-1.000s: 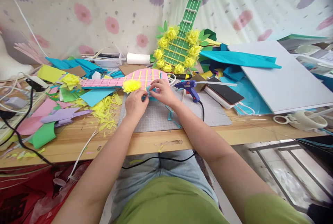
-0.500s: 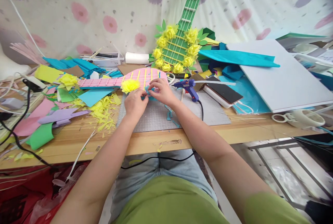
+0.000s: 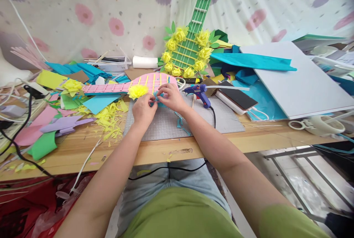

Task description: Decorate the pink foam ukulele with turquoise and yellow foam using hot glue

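Between my fingertips is a small piece of blue crepe paper [image 3: 156, 96], partly hidden. My left hand [image 3: 145, 109] pinches it from the left, close below a yellow paper flower [image 3: 138, 91]. From the right, my right hand [image 3: 172, 97] pinches the same blue paper with thumb and forefinger. Behind both hands lies a pink paper guitar [image 3: 151, 79] with yellow strips across its body; its neck points left and ends near another yellow paper flower [image 3: 72, 86]. A grey cutting mat [image 3: 166, 127] lies below my hands, and thin blue scraps [image 3: 181, 123] rest on it.
A blue glue gun [image 3: 201, 95] with a black cord lies right of my hands. A green paper guitar [image 3: 190, 49] with yellow roses leans at the back. Yellow shreds [image 3: 109, 120] and coloured paper cover the left. A power bank [image 3: 235, 97] and white board [image 3: 301, 83] are right.
My hands stay almost in place, still pinching the blue paper, with only slight finger movement. The view has shifted very slightly.
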`<state>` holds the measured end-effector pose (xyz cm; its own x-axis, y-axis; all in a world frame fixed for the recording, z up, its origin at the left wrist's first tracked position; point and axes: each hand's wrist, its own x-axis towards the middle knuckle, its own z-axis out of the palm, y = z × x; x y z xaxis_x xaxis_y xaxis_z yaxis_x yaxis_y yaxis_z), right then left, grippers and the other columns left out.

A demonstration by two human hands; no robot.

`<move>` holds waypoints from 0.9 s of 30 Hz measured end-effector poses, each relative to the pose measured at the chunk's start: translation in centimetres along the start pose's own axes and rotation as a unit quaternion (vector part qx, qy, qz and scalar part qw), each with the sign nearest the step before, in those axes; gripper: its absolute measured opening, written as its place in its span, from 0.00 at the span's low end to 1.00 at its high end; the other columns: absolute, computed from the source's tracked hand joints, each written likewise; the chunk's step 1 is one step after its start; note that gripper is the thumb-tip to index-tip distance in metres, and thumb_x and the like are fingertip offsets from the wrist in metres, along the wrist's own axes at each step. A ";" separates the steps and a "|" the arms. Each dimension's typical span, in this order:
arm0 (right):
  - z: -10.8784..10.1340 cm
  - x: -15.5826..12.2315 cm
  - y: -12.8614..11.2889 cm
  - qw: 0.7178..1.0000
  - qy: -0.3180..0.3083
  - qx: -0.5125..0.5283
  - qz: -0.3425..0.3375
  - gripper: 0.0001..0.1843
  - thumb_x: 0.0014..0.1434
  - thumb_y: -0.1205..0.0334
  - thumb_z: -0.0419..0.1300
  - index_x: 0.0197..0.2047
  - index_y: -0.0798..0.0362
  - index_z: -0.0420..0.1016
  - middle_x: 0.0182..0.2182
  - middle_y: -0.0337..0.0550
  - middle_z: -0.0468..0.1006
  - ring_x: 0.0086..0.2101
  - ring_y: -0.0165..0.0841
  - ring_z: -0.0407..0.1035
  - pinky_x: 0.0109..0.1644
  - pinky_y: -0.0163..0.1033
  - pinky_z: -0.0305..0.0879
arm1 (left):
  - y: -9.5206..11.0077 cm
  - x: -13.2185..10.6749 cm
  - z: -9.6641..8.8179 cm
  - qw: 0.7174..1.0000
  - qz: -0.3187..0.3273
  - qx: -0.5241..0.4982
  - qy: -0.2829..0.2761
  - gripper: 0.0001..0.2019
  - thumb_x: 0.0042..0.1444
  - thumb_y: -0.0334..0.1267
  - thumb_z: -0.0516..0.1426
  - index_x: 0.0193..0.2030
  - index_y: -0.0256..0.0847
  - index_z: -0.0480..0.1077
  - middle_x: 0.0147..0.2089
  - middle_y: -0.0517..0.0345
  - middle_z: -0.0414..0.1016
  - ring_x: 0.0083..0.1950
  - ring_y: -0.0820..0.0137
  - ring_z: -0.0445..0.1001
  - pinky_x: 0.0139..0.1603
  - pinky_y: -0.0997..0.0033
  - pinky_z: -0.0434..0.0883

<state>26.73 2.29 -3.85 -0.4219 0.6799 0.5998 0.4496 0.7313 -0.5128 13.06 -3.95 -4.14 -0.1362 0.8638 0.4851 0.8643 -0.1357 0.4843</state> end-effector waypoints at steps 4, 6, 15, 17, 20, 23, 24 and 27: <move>0.0 0.0 0.0 1.000 0.003 0.003 -0.007 0.02 0.53 0.64 0.59 0.31 0.52 0.73 0.39 0.45 0.73 0.46 0.36 0.66 0.56 0.47 0.57 | 0.0 0.0 -0.1 0.999 -0.034 -0.040 0.005 0.13 0.47 0.33 0.60 0.41 0.43 0.66 0.39 0.60 0.77 0.37 0.68 0.75 0.40 0.69 0.68; -0.2 0.0 -0.1 1.000 0.009 0.008 -0.011 0.03 0.55 0.62 0.58 0.32 0.51 0.73 0.38 0.44 0.74 0.46 0.36 0.66 0.56 0.47 0.57 | 0.1 0.0 0.0 0.997 -0.049 -0.056 0.001 0.17 0.47 0.33 0.60 0.44 0.44 0.63 0.39 0.60 0.78 0.36 0.69 0.75 0.40 0.69 0.68; -0.6 0.1 -0.4 0.999 0.049 0.016 -0.018 0.04 0.56 0.61 0.57 0.32 0.51 0.72 0.37 0.43 0.75 0.44 0.35 0.67 0.55 0.45 0.58 | 0.1 0.1 0.2 0.993 -0.076 -0.083 0.024 0.18 0.47 0.32 0.59 0.43 0.45 0.56 0.35 0.63 0.78 0.33 0.70 0.75 0.36 0.70 0.67; -0.7 0.1 -0.4 0.998 0.052 0.019 -0.019 0.04 0.55 0.62 0.57 0.31 0.50 0.72 0.36 0.43 0.75 0.44 0.35 0.67 0.54 0.45 0.58 | 0.1 0.1 0.3 0.992 -0.081 -0.092 0.033 0.18 0.47 0.33 0.59 0.42 0.45 0.55 0.34 0.63 0.78 0.32 0.70 0.75 0.35 0.70 0.66; -0.9 0.2 -0.3 0.998 0.061 0.021 -0.012 0.04 0.55 0.62 0.57 0.30 0.50 0.72 0.36 0.43 0.75 0.44 0.36 0.67 0.54 0.45 0.58 | 0.1 0.0 0.2 0.989 -0.080 -0.109 0.061 0.18 0.48 0.35 0.59 0.42 0.46 0.54 0.33 0.64 0.77 0.31 0.71 0.74 0.34 0.71 0.66; -1.3 0.3 0.1 0.996 0.082 0.016 0.020 0.05 0.56 0.62 0.55 0.30 0.50 0.71 0.36 0.43 0.75 0.44 0.36 0.66 0.54 0.46 0.58 | 0.0 0.2 -0.1 0.981 -0.070 -0.140 0.114 0.17 0.49 0.34 0.58 0.42 0.46 0.54 0.32 0.65 0.76 0.30 0.73 0.73 0.35 0.72 0.66; -1.5 0.4 0.3 0.995 0.089 0.015 0.035 0.05 0.56 0.62 0.55 0.30 0.50 0.71 0.36 0.43 0.75 0.43 0.36 0.66 0.54 0.46 0.58 | -0.1 0.3 -0.3 0.978 -0.067 -0.150 0.131 0.17 0.49 0.35 0.58 0.42 0.46 0.54 0.32 0.65 0.76 0.29 0.74 0.72 0.35 0.72 0.66; -2.1 0.5 0.7 0.991 0.102 0.024 0.077 0.06 0.55 0.63 0.54 0.30 0.50 0.70 0.35 0.43 0.74 0.41 0.36 0.66 0.49 0.44 0.62 | -0.3 0.8 -1.0 0.972 -0.065 -0.158 0.161 0.17 0.49 0.34 0.58 0.42 0.45 0.54 0.33 0.66 0.75 0.28 0.76 0.70 0.35 0.72 0.66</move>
<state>28.46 2.98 -2.61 -0.1803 0.7620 0.6220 0.4564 0.6250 -0.6333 12.25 -3.74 -3.18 -0.4233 0.6935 0.5830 0.6446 -0.2217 0.7317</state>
